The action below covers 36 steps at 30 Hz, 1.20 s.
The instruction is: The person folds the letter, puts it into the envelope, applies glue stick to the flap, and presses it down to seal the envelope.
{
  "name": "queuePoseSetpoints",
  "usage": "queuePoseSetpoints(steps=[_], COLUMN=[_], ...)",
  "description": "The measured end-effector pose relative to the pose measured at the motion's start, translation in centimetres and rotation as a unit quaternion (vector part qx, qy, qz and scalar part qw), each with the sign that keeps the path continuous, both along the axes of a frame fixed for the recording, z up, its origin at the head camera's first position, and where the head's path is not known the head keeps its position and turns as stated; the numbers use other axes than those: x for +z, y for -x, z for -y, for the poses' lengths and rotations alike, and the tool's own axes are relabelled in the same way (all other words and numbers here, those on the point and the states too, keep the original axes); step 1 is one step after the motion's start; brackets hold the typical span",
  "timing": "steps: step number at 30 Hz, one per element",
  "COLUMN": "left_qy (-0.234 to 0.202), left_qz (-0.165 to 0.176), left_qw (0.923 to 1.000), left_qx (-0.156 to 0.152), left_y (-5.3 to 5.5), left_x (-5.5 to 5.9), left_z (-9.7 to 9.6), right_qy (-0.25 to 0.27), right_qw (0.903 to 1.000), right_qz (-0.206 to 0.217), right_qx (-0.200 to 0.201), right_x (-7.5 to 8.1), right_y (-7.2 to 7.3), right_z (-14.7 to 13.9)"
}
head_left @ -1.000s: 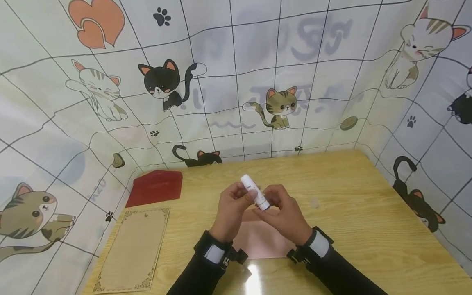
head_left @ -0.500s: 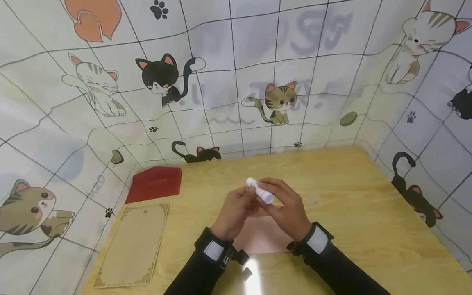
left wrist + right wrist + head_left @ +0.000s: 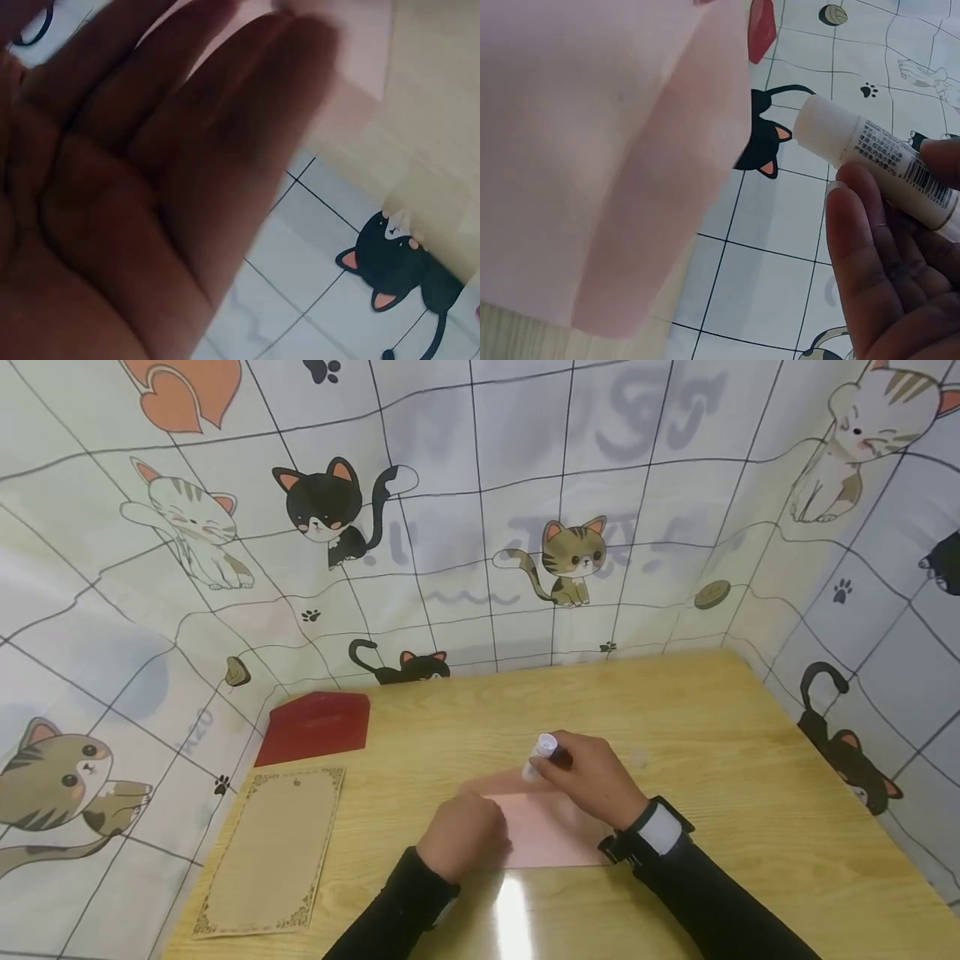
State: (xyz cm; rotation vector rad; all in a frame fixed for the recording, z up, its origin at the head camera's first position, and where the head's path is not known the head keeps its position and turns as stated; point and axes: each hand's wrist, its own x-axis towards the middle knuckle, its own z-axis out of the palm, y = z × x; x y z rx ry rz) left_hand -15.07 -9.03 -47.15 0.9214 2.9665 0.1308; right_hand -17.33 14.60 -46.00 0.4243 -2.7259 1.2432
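Observation:
A pink envelope (image 3: 551, 835) lies on the wooden table, its flap (image 3: 491, 783) unfolded toward the back. My right hand (image 3: 600, 781) grips a white glue stick (image 3: 538, 758) over the flap's right part, one end tipped down toward it. In the right wrist view, small print and a barcode show on the glue stick (image 3: 889, 159), pinched between thumb and fingers. My left hand (image 3: 463, 835) is at the envelope's left side, palm down. The left wrist view shows the fingers (image 3: 247, 127) fairly straight, reaching over the pink paper, with nothing held.
A red envelope (image 3: 315, 727) lies at the table's back left. In front of it is a tan sheet of paper (image 3: 270, 852) with an ornate border. A small clear round piece (image 3: 637, 758) sits right of my right hand. Cat-printed cloth (image 3: 450, 543) surrounds the table.
Both hands held the glue stick together above the envelope; now the right hand alone has it, turned down at the flap. The left hand let go and moved down to the envelope's left side.

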Motion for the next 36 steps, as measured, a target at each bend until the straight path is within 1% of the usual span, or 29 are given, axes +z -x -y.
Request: queuePoseSetpoints(steps=[2, 4, 6, 9, 11, 15, 18, 20, 22, 25, 26, 28, 29, 30, 32, 34, 36], left_qy=[0.032, 0.037, 0.031, 0.023, 0.019, 0.023, 0.015, 0.006, -0.002, -0.004, -0.003, 0.0, 0.002, 0.002, 0.002, 0.0, -0.003], left_qz=[0.014, 0.02, 0.022, -0.001, -0.013, -0.03, -0.039, -0.046, -0.059, -0.077, -0.079, -0.082, -0.079, -0.073, -0.062, -0.058, -0.058], left_qw=[0.9994, 0.9991, 0.9992, 0.9995, 0.9995, 0.9992, 0.9991, 0.9989, 0.9982, 0.997, 0.9969, 0.9966, 0.9969, 0.9973, 0.998, 0.9983, 0.9983], left_qx=[0.001, 0.007, 0.016, 0.02, 0.019, 0.008, 0.0, -0.003, -0.006, -0.005, -0.004, -0.001, 0.001, 0.003, 0.005, 0.006, 0.005], left_y=[-0.4, -0.4, -0.2, 0.5, 0.8, 1.1, 1.3, 1.7, 2.4, 3.6, 3.7, 3.9, 3.7, 3.5, 2.8, 2.5, 2.2], left_x=[-0.4, -0.9, -1.4, -2.1, -2.5, -2.5, -2.5, -3.1, -4.6, -7.6, -8.1, -8.6, -8.2, -7.6, -5.8, -4.7, -3.9], left_z=[-0.3, -0.7, -0.9, -1.1, -1.0, -0.9, -0.8, -0.7, -0.6, -0.4, -0.4, -0.4, -0.5, -0.6, -0.8, -0.9, -0.8], right_qy=[-0.003, -0.007, -0.013, -0.028, -0.04, -0.07, -0.093, -0.112, -0.131, -0.152, -0.156, -0.162, -0.163, -0.164, -0.167, -0.168, -0.17], right_qw=[0.9999, 0.9999, 0.9999, 0.9995, 0.9989, 0.9963, 0.9938, 0.9918, 0.9894, 0.9863, 0.9856, 0.9846, 0.9845, 0.9842, 0.9839, 0.9839, 0.9839], right_qz=[0.006, 0.003, 0.0, -0.002, 0.005, 0.016, 0.02, 0.022, 0.026, 0.033, 0.036, 0.034, 0.033, 0.032, 0.027, 0.021, 0.014], right_qx=[0.008, 0.008, 0.009, 0.012, 0.023, 0.047, 0.057, 0.057, 0.057, 0.054, 0.054, 0.056, 0.057, 0.058, 0.06, 0.055, 0.053], right_x=[-0.1, -0.3, -0.7, -1.3, -1.7, -2.2, -2.3, -2.3, -2.5, -2.9, -3.0, -3.2, -3.3, -3.4, -3.5, -3.5, -3.6], right_y=[0.2, 0.4, 0.6, 1.1, 1.6, 2.6, 3.4, 3.7, 4.0, 4.0, 4.0, 3.9, 3.9, 3.8, 3.8, 3.7, 3.6], right_z=[0.1, 0.3, 0.5, 0.8, 1.1, 1.8, 2.4, 2.7, 3.0, 3.2, 3.3, 3.2, 3.2, 3.1, 2.8, 2.4, 1.9])
